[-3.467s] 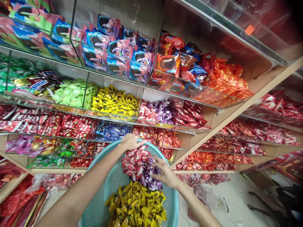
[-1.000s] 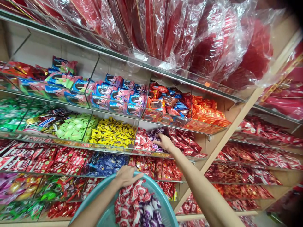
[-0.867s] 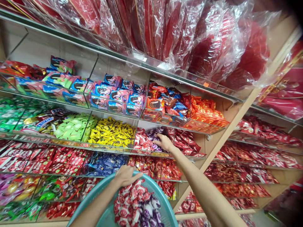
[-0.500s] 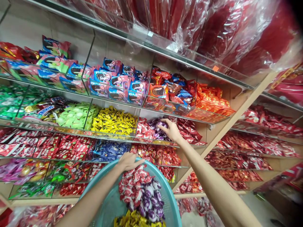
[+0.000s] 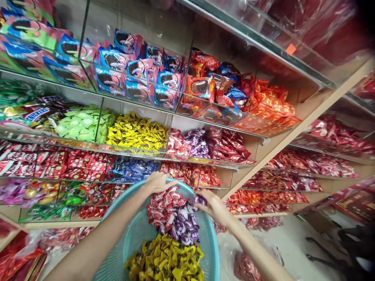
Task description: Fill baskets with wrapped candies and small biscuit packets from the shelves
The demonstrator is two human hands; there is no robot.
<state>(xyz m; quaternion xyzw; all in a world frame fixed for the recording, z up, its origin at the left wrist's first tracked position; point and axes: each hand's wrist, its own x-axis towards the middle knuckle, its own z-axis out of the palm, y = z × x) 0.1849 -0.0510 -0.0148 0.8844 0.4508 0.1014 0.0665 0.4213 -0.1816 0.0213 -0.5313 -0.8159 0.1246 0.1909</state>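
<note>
My left hand (image 5: pixel 159 182) grips the far rim of a teal plastic basket (image 5: pixel 216 242). Over the basket's right rim is my right hand (image 5: pixel 213 207), its fingers closed around purple-and-white wrapped candies (image 5: pixel 200 200). Inside the basket lie red-and-white wrapped candies (image 5: pixel 164 208), a heap of purple-and-white ones (image 5: pixel 185 225) and a larger heap of yellow wrapped candies (image 5: pixel 168 257). Beyond the hands, a shelf compartment holds more purple candies (image 5: pixel 197 141) beside red-and-white ones (image 5: pixel 176 141).
Glass-fronted shelves hold yellow candies (image 5: pixel 137 132), light green packets (image 5: pixel 83 123), blue-wrapped candies (image 5: pixel 136 170) and blue-and-pink cookie packs (image 5: pixel 140 70). A slanting wooden divider (image 5: pixel 254 168) stands to the right. Bagged red candies (image 5: pixel 246 265) lie on the floor.
My right hand has come down from the purple candies' shelf compartment to the basket's right rim, bringing purple candies. My left hand stays on the rim. The view has shifted.
</note>
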